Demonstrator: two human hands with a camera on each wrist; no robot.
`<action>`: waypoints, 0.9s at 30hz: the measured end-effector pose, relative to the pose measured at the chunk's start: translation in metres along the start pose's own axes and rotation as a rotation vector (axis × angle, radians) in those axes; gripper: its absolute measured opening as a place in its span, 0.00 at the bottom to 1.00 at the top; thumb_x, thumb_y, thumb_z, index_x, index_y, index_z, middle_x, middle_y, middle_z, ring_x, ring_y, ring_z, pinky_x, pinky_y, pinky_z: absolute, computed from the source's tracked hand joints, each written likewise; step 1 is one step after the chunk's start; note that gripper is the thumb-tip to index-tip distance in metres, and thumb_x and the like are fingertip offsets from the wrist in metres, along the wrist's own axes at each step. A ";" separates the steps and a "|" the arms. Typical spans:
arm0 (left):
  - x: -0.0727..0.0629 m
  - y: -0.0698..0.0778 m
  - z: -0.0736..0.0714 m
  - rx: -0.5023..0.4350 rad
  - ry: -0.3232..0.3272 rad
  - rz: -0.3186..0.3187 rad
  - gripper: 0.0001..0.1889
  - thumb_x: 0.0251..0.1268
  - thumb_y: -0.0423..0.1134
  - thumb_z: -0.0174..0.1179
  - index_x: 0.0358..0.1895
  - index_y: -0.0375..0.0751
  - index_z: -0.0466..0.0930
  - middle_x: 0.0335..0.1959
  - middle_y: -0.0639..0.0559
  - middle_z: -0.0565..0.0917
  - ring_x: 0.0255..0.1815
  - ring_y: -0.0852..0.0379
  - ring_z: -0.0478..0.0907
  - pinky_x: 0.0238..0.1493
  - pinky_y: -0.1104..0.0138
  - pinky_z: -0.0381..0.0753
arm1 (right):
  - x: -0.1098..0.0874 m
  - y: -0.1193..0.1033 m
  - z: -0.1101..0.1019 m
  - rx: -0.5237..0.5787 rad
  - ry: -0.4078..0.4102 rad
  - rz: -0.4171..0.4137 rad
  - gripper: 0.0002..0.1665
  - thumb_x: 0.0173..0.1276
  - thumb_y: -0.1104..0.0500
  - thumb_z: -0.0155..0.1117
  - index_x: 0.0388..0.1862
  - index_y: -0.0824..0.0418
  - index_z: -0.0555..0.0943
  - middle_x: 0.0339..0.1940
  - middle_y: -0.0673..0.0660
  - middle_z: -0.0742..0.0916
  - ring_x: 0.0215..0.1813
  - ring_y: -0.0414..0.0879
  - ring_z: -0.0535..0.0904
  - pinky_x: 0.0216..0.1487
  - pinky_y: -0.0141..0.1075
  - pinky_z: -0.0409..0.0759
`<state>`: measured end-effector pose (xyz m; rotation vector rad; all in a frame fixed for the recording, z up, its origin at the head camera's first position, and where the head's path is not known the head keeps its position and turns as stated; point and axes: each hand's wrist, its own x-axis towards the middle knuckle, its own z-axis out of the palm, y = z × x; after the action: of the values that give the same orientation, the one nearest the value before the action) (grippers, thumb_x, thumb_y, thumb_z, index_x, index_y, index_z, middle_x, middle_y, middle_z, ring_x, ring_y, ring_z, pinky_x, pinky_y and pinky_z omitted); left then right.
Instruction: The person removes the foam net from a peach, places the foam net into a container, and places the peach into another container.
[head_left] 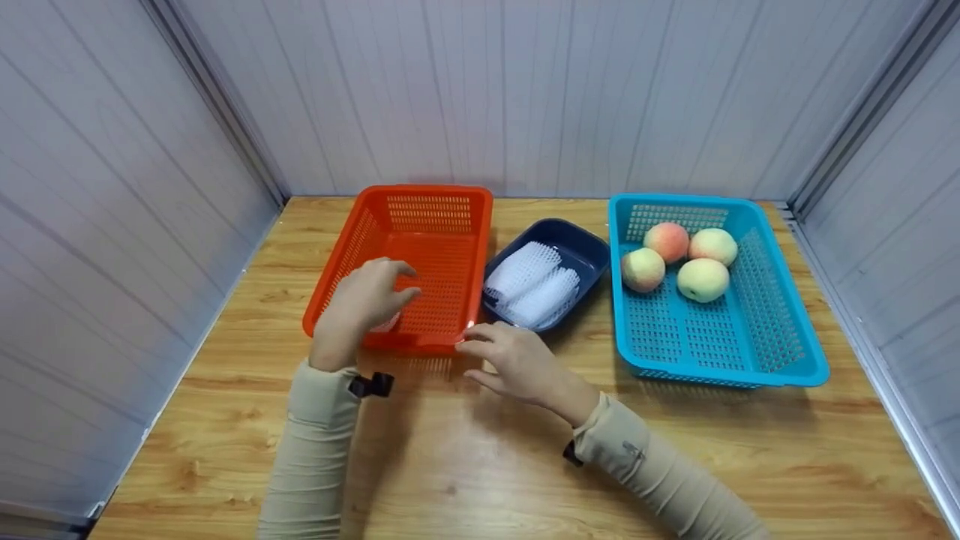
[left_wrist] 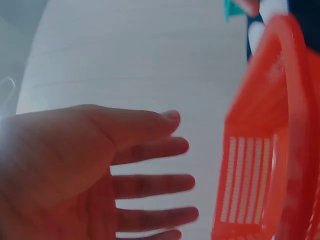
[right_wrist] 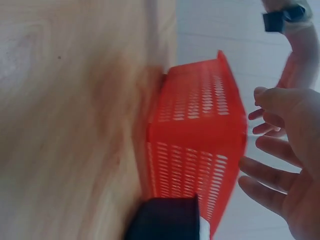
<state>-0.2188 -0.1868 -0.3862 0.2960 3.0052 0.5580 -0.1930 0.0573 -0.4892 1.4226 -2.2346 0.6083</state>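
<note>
Orange plastic basket [head_left: 439, 259]: 9 o'clock of navy tray [head_left: 576, 244]; pinkish item [head_left: 388, 325], mostly hidden, at its 7 o'clock.
Left hand [head_left: 364, 295]: fingers straight, nothing held, near pinkish item; careless lowering could dislodge it.
Right hand [head_left: 517, 362]: fingers loosely extended, holding nothing, at basket's 5 o'clock corner, contact unclear; a knock could shift the basket.

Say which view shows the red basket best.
The head view: it shows the red basket from above, rim and floor, though the left hand covers part. The left wrist view catches only part of it, cut off by the frame. The right wrist view shows its outer walls, not its floor.
</note>
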 end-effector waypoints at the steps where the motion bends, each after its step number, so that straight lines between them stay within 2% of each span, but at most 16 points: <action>1: 0.002 -0.004 -0.002 0.007 -0.017 -0.013 0.20 0.66 0.46 0.62 0.56 0.39 0.80 0.53 0.43 0.80 0.49 0.46 0.78 0.50 0.50 0.76 | 0.002 0.000 0.003 -0.027 0.006 -0.010 0.20 0.58 0.52 0.73 0.49 0.57 0.84 0.51 0.57 0.84 0.45 0.49 0.81 0.45 0.39 0.80; 6: 0.014 -0.022 -0.007 0.024 -0.122 -0.087 0.22 0.66 0.46 0.62 0.59 0.38 0.77 0.58 0.40 0.78 0.53 0.43 0.76 0.53 0.47 0.74 | 0.009 -0.002 0.015 -0.135 0.060 -0.033 0.20 0.59 0.54 0.72 0.50 0.60 0.84 0.48 0.58 0.84 0.39 0.51 0.80 0.37 0.40 0.80; 10: 0.020 -0.032 -0.007 0.039 -0.184 -0.117 0.24 0.67 0.46 0.61 0.61 0.36 0.75 0.58 0.38 0.77 0.53 0.43 0.75 0.54 0.48 0.73 | 0.013 -0.001 0.021 -0.155 0.098 -0.023 0.16 0.63 0.58 0.69 0.48 0.62 0.84 0.45 0.57 0.85 0.39 0.50 0.80 0.39 0.38 0.80; 15: 0.027 -0.039 -0.003 0.047 -0.236 -0.126 0.26 0.66 0.46 0.61 0.62 0.34 0.74 0.58 0.36 0.77 0.56 0.41 0.74 0.56 0.47 0.72 | 0.015 -0.001 0.026 -0.184 0.136 -0.015 0.10 0.65 0.66 0.63 0.44 0.62 0.86 0.39 0.56 0.86 0.35 0.49 0.78 0.37 0.36 0.78; 21: 0.033 -0.043 -0.006 0.049 -0.311 -0.172 0.27 0.65 0.46 0.62 0.63 0.33 0.72 0.60 0.35 0.75 0.57 0.41 0.73 0.56 0.48 0.71 | 0.016 -0.004 0.031 -0.186 0.165 0.005 0.10 0.65 0.67 0.63 0.43 0.60 0.87 0.38 0.55 0.86 0.33 0.48 0.78 0.34 0.34 0.77; 23: 0.036 -0.043 -0.010 0.063 -0.352 -0.208 0.28 0.64 0.47 0.62 0.62 0.32 0.72 0.60 0.36 0.75 0.57 0.41 0.72 0.57 0.47 0.70 | 0.016 -0.004 0.031 -0.181 0.170 0.013 0.09 0.66 0.66 0.63 0.42 0.60 0.88 0.38 0.55 0.86 0.33 0.47 0.78 0.33 0.34 0.77; 27: 0.041 -0.044 -0.021 0.056 -0.450 -0.348 0.26 0.61 0.50 0.64 0.57 0.36 0.74 0.57 0.40 0.76 0.53 0.44 0.72 0.50 0.51 0.75 | 0.016 -0.003 0.033 -0.172 0.167 0.025 0.09 0.66 0.66 0.63 0.42 0.60 0.87 0.38 0.54 0.86 0.34 0.47 0.77 0.34 0.33 0.77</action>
<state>-0.2693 -0.2256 -0.3842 -0.0924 2.5534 0.3215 -0.2000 0.0256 -0.5061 1.2153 -2.1205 0.5097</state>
